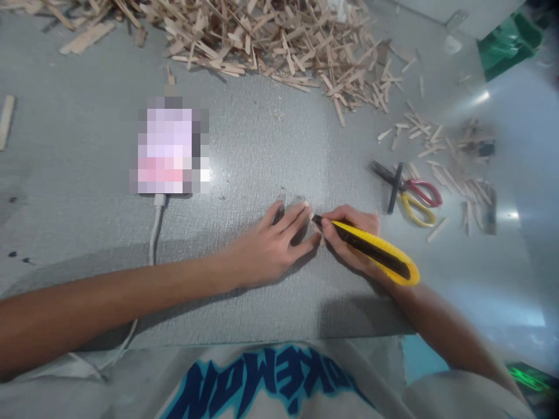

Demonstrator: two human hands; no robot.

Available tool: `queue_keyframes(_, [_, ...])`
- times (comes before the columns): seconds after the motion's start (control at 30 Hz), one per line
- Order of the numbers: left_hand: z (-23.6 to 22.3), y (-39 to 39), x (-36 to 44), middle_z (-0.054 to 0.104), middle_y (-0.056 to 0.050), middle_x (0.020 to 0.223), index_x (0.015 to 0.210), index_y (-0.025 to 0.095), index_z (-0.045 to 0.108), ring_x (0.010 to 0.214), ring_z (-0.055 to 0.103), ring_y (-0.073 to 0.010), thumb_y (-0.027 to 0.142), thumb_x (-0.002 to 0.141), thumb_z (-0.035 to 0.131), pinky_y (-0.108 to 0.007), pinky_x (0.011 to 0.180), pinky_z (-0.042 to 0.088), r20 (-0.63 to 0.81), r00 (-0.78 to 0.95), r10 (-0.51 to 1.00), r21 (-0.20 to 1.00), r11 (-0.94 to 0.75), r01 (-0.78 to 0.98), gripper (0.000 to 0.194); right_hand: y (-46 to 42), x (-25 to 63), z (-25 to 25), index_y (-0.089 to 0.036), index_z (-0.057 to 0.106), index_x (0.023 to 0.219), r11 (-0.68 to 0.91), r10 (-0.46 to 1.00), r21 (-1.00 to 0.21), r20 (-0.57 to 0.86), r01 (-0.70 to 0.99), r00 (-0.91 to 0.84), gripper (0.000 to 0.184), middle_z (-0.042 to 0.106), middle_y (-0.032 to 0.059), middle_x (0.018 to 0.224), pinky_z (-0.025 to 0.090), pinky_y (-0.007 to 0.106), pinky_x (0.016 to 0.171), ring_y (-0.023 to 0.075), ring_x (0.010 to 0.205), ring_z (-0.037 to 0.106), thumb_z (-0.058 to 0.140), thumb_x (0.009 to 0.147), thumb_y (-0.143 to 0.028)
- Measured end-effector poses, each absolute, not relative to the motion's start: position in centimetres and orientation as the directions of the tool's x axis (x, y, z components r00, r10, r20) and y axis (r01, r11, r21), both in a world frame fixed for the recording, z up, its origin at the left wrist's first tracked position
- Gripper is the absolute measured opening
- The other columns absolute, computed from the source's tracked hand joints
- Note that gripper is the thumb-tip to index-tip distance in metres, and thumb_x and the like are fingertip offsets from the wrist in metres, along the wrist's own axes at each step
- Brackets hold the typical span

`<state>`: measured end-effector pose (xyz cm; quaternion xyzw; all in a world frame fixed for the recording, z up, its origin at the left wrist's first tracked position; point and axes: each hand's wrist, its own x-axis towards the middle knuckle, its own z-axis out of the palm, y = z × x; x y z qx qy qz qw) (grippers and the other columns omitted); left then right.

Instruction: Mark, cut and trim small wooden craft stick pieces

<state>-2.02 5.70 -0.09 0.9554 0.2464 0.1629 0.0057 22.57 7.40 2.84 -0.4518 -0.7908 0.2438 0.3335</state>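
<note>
At the left edge of the frame a pale flat stick (7, 122) lies by itself on the grey table (87, 233). Right of it, a blurred-out device (165, 148) sits upper left, with a white cable (154, 233) running down from it. Across the top spreads a large heap of wooden sticks (244, 35), not in the hands, so by my judgement far more wood lies untouched than is being worked. Near the centre, the left hand (275, 250) rests with fingers spread apart, fingertips down at a small wooden piece (318, 228) on the table. Just right, the right hand (349, 216) is closed around a yellow utility knife (375, 250), its tip at that piece; whether a cut is through, I cannot tell. Right of centre, a dark strip (395, 188) lies across scissors (410, 195), which neither hand touches. Further right, short loose sticks (419, 128) lie scattered; they may be pieces already dealt with, though nothing shows that for certain.
</note>
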Motion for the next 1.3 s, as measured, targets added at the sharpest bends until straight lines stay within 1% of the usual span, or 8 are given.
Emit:
queue_keyframes(0.17, [-0.4, 5.7, -2.0, 0.044, -0.04, 0.166, 0.159, 0.007, 0.047, 0.16, 0.041, -0.0503, 0.024, 0.108, 0.065, -0.074, 0.12, 0.046, 0.294, 0.831, 0.472, 0.127, -0.881, 0.456, 0.057, 7.3, 22.5, 2.7, -0.022, 0.069, 0.095, 0.526, 0.845, -0.664, 0.338, 0.532, -0.413, 0.011, 0.072, -0.0021, 0.073, 0.05, 0.024, 0.06, 0.0111, 0.059, 0.066, 0.065, 0.105, -0.021])
queue_keyframes(0.23, [-0.5, 5.8, -2.1, 0.041, -0.036, 0.17, 0.163, 0.013, 0.044, 0.163, 0.038, -0.0488, 0.026, 0.108, 0.066, -0.076, 0.123, 0.041, 0.282, 0.831, 0.479, 0.156, -0.878, 0.453, 0.06, 7.3, 22.5, 2.6, -0.021, 0.07, 0.094, 0.517, 0.851, -0.664, 0.329, 0.54, -0.41, 0.013, 0.072, -0.0015, 0.074, 0.05, 0.024, 0.06, 0.0112, 0.059, 0.066, 0.065, 0.106, -0.023])
queue_keyframes(0.33, [-0.4, 5.9, -2.2, 0.039, -0.028, 0.174, 0.165, 0.026, 0.044, 0.164, 0.035, -0.0478, 0.027, 0.106, 0.07, -0.079, 0.126, 0.035, 0.261, 0.837, 0.481, 0.198, -0.875, 0.442, 0.065, 7.3, 22.5, 2.6, -0.022, 0.069, 0.092, 0.503, 0.86, -0.657, 0.32, 0.562, -0.397, 0.015, 0.073, -0.0008, 0.074, 0.05, 0.025, 0.059, 0.0123, 0.059, 0.066, 0.064, 0.106, -0.025])
queue_keyframes(0.4, [-0.1, 6.0, -2.2, 0.038, -0.026, 0.175, 0.164, 0.029, 0.046, 0.165, 0.034, -0.0481, 0.028, 0.105, 0.072, -0.081, 0.126, 0.032, 0.241, 0.842, 0.482, 0.216, -0.873, 0.437, 0.065, 7.4, 22.5, 2.5, -0.023, 0.069, 0.092, 0.507, 0.858, -0.651, 0.319, 0.565, -0.403, 0.014, 0.073, -0.0009, 0.073, 0.049, 0.026, 0.058, 0.0126, 0.058, 0.065, 0.064, 0.105, -0.026])
queue_keyframes(0.67, [0.2, 5.8, -2.2, 0.032, -0.023, 0.179, 0.159, 0.028, 0.054, 0.167, 0.028, -0.0469, 0.024, 0.104, 0.072, -0.082, 0.13, 0.025, 0.206, 0.84, 0.503, 0.257, -0.856, 0.449, 0.058, 7.4, 22.6, 2.1, -0.023, 0.064, 0.09, 0.572, 0.818, -0.597, 0.363, 0.562, -0.447, 0.015, 0.069, -0.0021, 0.071, 0.044, 0.025, 0.051, 0.0109, 0.052, 0.061, 0.061, 0.105, -0.024])
queue_keyframes(0.9, [0.4, 5.8, -2.3, 0.03, -0.023, 0.18, 0.162, 0.029, 0.051, 0.169, 0.024, -0.0466, 0.02, 0.106, 0.069, -0.082, 0.129, 0.026, 0.173, 0.845, 0.506, 0.277, -0.848, 0.451, 0.059, 7.4, 22.8, 2.1, -0.023, 0.062, 0.091, 0.592, 0.8, -0.629, 0.379, 0.505, -0.465, 0.013, 0.065, -0.0033, 0.069, 0.041, 0.025, 0.049, 0.0098, 0.049, 0.057, 0.063, 0.102, -0.018])
queue_keyframes(1.2, [0.6, 5.7, -2.3, 0.03, -0.023, 0.18, 0.164, 0.028, 0.046, 0.169, 0.025, -0.0461, 0.019, 0.104, 0.071, -0.083, 0.13, 0.023, 0.169, 0.843, 0.511, 0.266, -0.847, 0.46, 0.065, 6.9, 22.8, 2.3, -0.027, 0.058, 0.087, 0.58, 0.812, -0.596, 0.365, 0.555, -0.456, 0.016, 0.066, -0.0021, 0.066, 0.041, 0.03, 0.047, 0.0139, 0.047, 0.057, 0.061, 0.102, -0.021])
queue_keyframes(1.3, [0.5, 5.7, -2.3, 0.031, -0.026, 0.179, 0.165, 0.027, 0.045, 0.168, 0.024, -0.0473, 0.02, 0.104, 0.072, -0.084, 0.13, 0.022, 0.169, 0.847, 0.505, 0.246, -0.853, 0.46, 0.067, 6.8, 22.9, 2.2, -0.029, 0.058, 0.087, 0.584, 0.809, -0.587, 0.365, 0.56, -0.461, 0.016, 0.066, -0.0025, 0.065, 0.042, 0.031, 0.048, 0.015, 0.046, 0.058, 0.062, 0.1, -0.022])
